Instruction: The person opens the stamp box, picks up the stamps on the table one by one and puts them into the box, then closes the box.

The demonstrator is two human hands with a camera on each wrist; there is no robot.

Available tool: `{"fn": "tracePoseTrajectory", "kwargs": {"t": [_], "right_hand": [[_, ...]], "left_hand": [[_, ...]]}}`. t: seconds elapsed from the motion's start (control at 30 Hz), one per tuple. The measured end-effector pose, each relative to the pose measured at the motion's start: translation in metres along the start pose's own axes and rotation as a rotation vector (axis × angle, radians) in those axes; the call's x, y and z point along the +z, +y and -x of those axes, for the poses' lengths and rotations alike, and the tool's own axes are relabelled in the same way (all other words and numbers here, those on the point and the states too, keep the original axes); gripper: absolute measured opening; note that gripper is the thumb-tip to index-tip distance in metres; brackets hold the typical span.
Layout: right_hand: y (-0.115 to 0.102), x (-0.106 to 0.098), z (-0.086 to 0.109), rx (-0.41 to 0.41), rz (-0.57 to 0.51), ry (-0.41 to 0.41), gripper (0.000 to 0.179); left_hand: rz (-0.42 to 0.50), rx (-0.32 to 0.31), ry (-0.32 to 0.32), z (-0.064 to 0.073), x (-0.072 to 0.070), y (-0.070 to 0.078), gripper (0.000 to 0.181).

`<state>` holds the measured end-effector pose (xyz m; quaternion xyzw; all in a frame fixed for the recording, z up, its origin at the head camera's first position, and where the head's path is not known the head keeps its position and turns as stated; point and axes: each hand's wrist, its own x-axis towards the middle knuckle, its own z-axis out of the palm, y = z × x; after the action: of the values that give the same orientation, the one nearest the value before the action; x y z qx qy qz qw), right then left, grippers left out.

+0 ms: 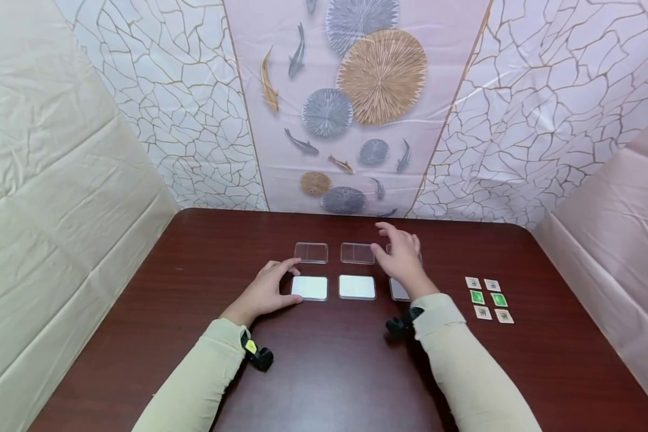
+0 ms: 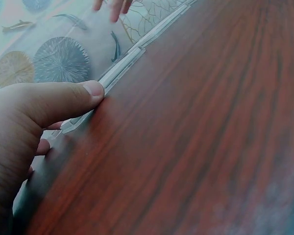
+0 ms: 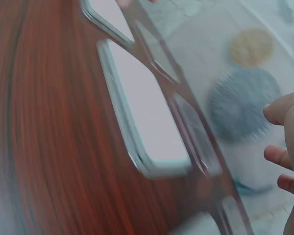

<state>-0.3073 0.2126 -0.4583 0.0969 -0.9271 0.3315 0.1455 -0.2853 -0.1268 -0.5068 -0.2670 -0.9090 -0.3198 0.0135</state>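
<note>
Three shallow clear plastic boxes holding white cards stand in a row; the left box [image 1: 309, 288] and middle box [image 1: 357, 287] show fully, the right box [image 1: 398, 290] only partly. Behind them lie matching clear lids, the left lid [image 1: 311, 252] and middle lid [image 1: 357, 253], with a third mostly under the right hand. My left hand [image 1: 267, 286] spans the left box's end, thumb [image 2: 94, 90] against its near edge and fingertips at its far corner. My right hand [image 1: 402, 258] hovers over the right lid, fingers spread and holding nothing; they appear at the right wrist view's edge.
Several small square tiles [image 1: 477, 297], some green and some pale with pictures, lie in two columns on the right of the dark wooden table [image 1: 324, 366]. A patterned cloth [image 1: 329, 168] hangs along the back edge, with plain cloth [image 1: 59, 210] at the sides.
</note>
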Motion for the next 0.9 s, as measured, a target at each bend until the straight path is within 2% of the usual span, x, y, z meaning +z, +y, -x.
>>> {"fn": "tracePoseTrajectory", "kwargs": {"t": [0.13, 0.3, 0.4, 0.5, 0.7, 0.8, 0.9], "right_hand": [[0.025, -0.03, 0.016, -0.017, 0.001, 0.066, 0.049], [0.062, -0.069, 0.046, -0.035, 0.051, 0.148, 0.041], [0.083, -0.09, 0.064, -0.005, 0.085, 0.18, 0.038], [0.103, -0.108, 0.083, 0.064, 0.127, 0.182, 0.037], [0.134, -0.126, 0.11, 0.211, 0.194, 0.162, 0.038], [0.14, -0.129, 0.115, 0.244, 0.207, 0.169, 0.038], [0.142, -0.127, 0.117, 0.239, 0.212, 0.167, 0.036]], "left_hand": [[0.0, 0.0, -0.004, 0.0, 0.0, 0.002, 0.085], [-0.003, -0.002, -0.007, 0.001, 0.001, 0.004, 0.085], [0.004, 0.014, 0.009, 0.001, 0.001, 0.006, 0.084], [0.023, 0.036, 0.025, -0.001, 0.004, 0.01, 0.082], [-0.005, 0.121, 0.041, -0.011, 0.018, 0.024, 0.075], [-0.044, 0.169, 0.044, -0.017, 0.026, 0.035, 0.074], [-0.083, 0.195, 0.036, -0.021, 0.035, 0.047, 0.073]]}}
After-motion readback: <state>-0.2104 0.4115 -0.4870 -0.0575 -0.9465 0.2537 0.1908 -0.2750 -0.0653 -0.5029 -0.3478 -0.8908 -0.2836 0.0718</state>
